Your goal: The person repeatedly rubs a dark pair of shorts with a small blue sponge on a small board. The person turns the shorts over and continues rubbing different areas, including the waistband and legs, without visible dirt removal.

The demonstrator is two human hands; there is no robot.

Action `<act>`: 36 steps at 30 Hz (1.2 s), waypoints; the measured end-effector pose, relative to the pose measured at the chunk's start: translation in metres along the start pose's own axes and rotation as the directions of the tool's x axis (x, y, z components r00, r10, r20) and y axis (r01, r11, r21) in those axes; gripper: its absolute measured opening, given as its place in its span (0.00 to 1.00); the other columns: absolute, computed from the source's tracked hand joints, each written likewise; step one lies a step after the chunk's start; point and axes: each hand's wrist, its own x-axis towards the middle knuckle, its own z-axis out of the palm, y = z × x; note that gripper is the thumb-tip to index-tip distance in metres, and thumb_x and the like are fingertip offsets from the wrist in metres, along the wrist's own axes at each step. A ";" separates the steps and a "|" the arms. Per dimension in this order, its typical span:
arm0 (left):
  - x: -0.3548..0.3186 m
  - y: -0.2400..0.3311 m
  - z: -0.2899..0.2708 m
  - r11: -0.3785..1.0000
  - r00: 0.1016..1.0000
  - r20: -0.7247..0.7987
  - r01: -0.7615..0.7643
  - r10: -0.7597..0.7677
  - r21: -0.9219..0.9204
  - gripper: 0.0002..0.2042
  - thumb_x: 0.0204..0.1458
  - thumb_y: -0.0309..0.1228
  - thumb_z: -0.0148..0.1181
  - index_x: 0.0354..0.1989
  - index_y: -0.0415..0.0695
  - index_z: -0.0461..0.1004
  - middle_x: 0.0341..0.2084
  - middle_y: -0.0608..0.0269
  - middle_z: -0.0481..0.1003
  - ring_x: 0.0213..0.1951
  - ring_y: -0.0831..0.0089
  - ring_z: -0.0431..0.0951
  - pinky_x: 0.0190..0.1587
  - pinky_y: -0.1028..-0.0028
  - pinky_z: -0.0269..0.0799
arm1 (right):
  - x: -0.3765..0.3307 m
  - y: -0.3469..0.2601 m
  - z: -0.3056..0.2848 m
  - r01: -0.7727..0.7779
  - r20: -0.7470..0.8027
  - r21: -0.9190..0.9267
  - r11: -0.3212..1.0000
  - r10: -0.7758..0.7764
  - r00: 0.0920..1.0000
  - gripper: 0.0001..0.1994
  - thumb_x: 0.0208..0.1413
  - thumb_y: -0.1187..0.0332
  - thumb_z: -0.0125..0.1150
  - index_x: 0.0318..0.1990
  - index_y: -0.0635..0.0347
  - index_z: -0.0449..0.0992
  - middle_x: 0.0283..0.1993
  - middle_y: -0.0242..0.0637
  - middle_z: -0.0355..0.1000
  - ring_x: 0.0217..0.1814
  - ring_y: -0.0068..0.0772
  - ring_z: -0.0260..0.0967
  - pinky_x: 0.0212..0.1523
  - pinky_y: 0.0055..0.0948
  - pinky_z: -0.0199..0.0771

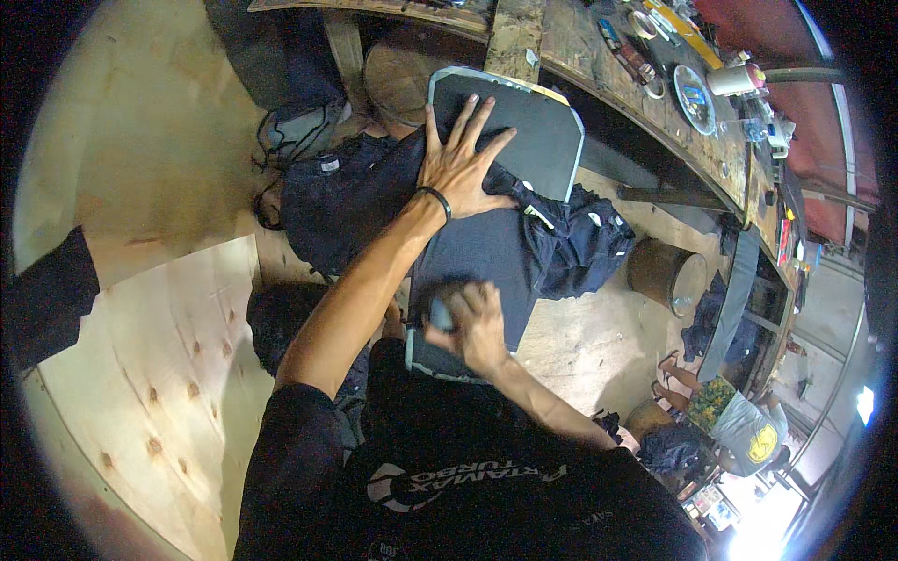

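My left hand (460, 161) lies with fingers spread, its fingertips on the bare dark board (538, 131) and its palm at the edge of a dark navy garment (482, 248). The garment is drawn over the rounded board and hangs down on both sides, with small white labels near its folds. Closer to my body, my right hand (482, 327) is curled round a small bluish-grey lump (441, 315) against the cloth. Motion blurs that hand, and the lump's kind cannot be made out.
A worn wooden workbench (599, 65) runs along the upper right, carrying a plate (694, 98) of small items and a thread cone (736, 79). A round wooden stool (667, 276) stands to the right. Another person (739, 421) sits at the lower right near a bright light.
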 end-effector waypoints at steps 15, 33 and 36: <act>0.000 0.004 0.000 0.999 0.999 0.011 0.046 -0.046 0.023 0.57 0.31 0.64 0.82 0.77 0.68 0.66 0.83 0.52 0.48 0.84 0.48 0.41 0.78 0.23 0.25 | -0.049 0.030 -0.009 -0.170 0.011 -0.019 0.985 0.171 0.985 0.30 0.46 0.53 0.84 0.53 0.60 0.82 0.44 0.47 0.75 0.48 0.57 0.72 0.57 0.57 0.73; -0.141 0.087 0.008 0.797 0.797 -0.129 0.550 -0.590 -0.249 0.47 0.61 0.53 0.69 0.82 0.44 0.52 0.81 0.32 0.46 0.82 0.34 0.44 0.73 0.22 0.47 | 0.030 0.080 -0.051 -0.162 -0.488 0.267 0.950 0.278 0.828 0.33 0.51 0.58 0.84 0.59 0.69 0.75 0.55 0.53 0.74 0.55 0.60 0.74 0.57 0.51 0.75; -0.253 0.093 0.051 0.574 0.753 0.085 0.564 -0.652 -0.594 0.46 0.67 0.52 0.61 0.82 0.36 0.48 0.77 0.23 0.50 0.78 0.27 0.49 0.76 0.36 0.52 | 0.015 0.065 -0.026 -0.158 -0.512 0.144 0.977 0.210 0.833 0.41 0.49 0.52 0.85 0.64 0.69 0.73 0.58 0.58 0.75 0.63 0.65 0.74 0.68 0.50 0.72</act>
